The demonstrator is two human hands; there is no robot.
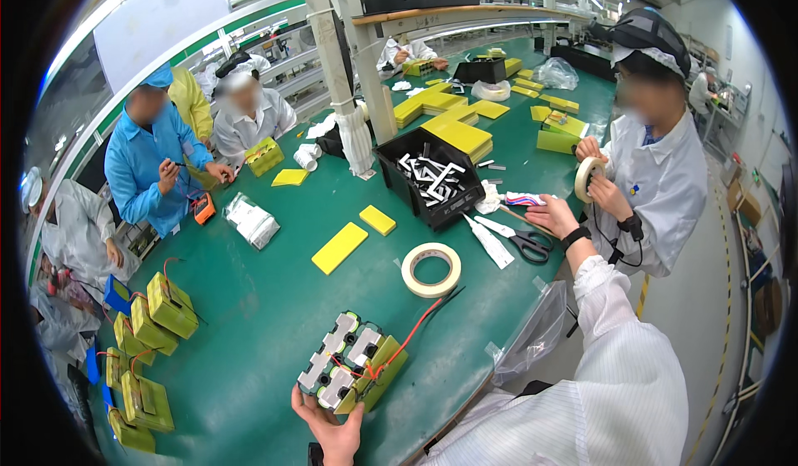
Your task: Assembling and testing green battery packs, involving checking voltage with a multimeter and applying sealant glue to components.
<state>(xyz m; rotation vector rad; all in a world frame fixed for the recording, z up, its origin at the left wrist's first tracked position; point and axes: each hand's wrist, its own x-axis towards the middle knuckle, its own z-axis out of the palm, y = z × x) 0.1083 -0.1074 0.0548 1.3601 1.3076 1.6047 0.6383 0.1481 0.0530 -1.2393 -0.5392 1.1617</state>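
Left hand grips battery pack; right hand reaches near scissors.

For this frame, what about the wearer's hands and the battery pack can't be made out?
Head view:
- Left hand: wrist cut off by the lower edge; fingertips hidden under the battery pack.
- Right hand: palm turned away; whether it grips the striped packet is unclear.
- Battery pack: underside hidden; wire ends too small to trace.
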